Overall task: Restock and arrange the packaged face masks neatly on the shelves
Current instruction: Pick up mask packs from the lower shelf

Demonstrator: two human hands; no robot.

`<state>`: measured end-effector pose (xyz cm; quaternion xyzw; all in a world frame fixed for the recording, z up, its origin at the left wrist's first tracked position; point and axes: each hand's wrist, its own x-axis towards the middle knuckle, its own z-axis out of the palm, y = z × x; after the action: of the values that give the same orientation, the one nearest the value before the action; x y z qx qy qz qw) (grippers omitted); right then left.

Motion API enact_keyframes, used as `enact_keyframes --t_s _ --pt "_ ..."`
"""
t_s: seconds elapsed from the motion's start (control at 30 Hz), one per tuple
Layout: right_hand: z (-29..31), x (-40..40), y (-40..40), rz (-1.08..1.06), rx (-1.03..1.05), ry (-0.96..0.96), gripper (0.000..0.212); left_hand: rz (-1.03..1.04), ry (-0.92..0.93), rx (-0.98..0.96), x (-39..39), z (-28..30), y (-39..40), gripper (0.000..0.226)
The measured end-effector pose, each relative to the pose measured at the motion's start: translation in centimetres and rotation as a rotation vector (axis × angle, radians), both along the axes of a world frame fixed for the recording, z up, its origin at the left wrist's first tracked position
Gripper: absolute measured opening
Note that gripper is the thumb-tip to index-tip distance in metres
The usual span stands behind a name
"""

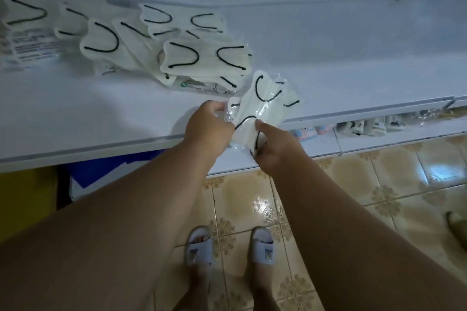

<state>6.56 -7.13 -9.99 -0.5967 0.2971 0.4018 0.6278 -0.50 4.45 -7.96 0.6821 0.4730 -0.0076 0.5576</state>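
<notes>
Both my hands hold a small bundle of packaged face masks (262,106), pale cream with black ear loops in clear plastic, just above the front edge of the white shelf (101,113). My left hand (207,126) grips the bundle's left side. My right hand (275,146) pinches its lower end between thumb and fingers. Several more mask packs (202,60) lie scattered and overlapping across the shelf, from the far left to its middle.
The shelf's right half is bare white surface. A lower shelf (374,126) holds small packaged goods at the right. Blue and yellow boxes (101,171) sit under the shelf at the left. Below are a tiled floor and my feet in slippers (230,247).
</notes>
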Motion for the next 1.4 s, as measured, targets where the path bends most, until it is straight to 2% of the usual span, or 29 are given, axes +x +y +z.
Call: enact_keyframes --t_s 0.13,0.2,0.27,0.33,0.4,0.5,0.6,0.67,0.73,0.8,0.87,0.97,1.07,1.13,1.2,1.27,1.33,1.4 --pt "1.3 -0.7 -0.5 0.192 -0.024 -0.262 0.005 0.048 -0.079 -0.218 -1.7 1.1 1.3 0.038" --pt "2.4 -1.2 -0.4 0.355 -0.017 -0.389 0.008 0.097 -0.146 -0.353 -2.7 1.8 2.7 0.046" --pt "3.8 -1.9 0.5 0.506 -0.013 -0.473 0.01 0.059 -0.136 -0.434 -3.6 1.9 3.7 0.036" --pt "4.7 -2.5 2.0 0.655 -0.105 -0.591 0.015 0.065 -0.125 -0.411 -4.4 2.1 4.2 0.024" --pt "4.9 -2.5 3.6 0.739 -0.26 -0.759 0.023 0.178 -0.11 -0.359 -5.0 1.9 4.6 0.031" --pt "4.4 -1.3 6.3 0.818 -0.441 -1.104 0.012 0.416 -0.142 -0.362 -6.1 1.6 5.7 0.027" --pt "3.5 1.2 9.4 1.094 -0.567 -1.42 0.05 0.453 -0.162 -0.419 -6.9 1.4 7.1 0.031" --pt "3.1 2.8 11.6 1.339 -0.663 -1.434 0.077 0.487 -0.227 -0.481 -6.8 1.5 7.4 0.036" --pt "2.5 4.2 13.3 1.504 -0.721 -1.387 0.084 0.507 -0.251 -0.508 -6.5 0.9 7.6 0.035" --pt "2.1 5.4 14.3 1.537 -0.776 -1.427 0.069 0.549 -0.258 -0.513 -6.2 0.7 7.7 0.029" --pt "2.7 6.0 14.7 1.464 -0.782 -1.46 0.047 0.6 -0.238 -0.537 -6.0 0.4 7.7 0.019" --pt "4.2 6.0 14.8 1.209 -0.666 -1.334 0.033 0.623 -0.215 -0.567 -6.1 0.4 8.3 0.004" --pt "5.9 4.1 13.9 0.976 -0.592 -1.369 0.023 0.714 -0.302 -0.712 -6.2 1.0 8.9 0.007" --pt "6.5 1.4 13.3 1.017 -0.545 -1.358 0.014 0.78 -0.437 -0.799 -6.1 1.6 9.0 0.031" --pt "6.3 -1.9 13.4 1.203 -0.35 -1.3 0.019 0.771 -0.543 -0.803 -6.2 1.8 9.4 0.051" --pt "5.7 -4.6 13.7 1.401 -0.124 -1.221 0.033 0.695 -0.494 -0.769 -6.9 2.2 9.8 0.061" --pt "5.2 -5.4 14.4 1.411 -0.066 -1.147 0.032 0.681 -0.364 -0.621 -7.8 1.9 10.5 0.038" --pt "4.3 -4.5 15.6 1.291 -0.187 -1.238 0.022 0.704 -0.207 -0.426 -8.9 1.2 11.2 0.017"
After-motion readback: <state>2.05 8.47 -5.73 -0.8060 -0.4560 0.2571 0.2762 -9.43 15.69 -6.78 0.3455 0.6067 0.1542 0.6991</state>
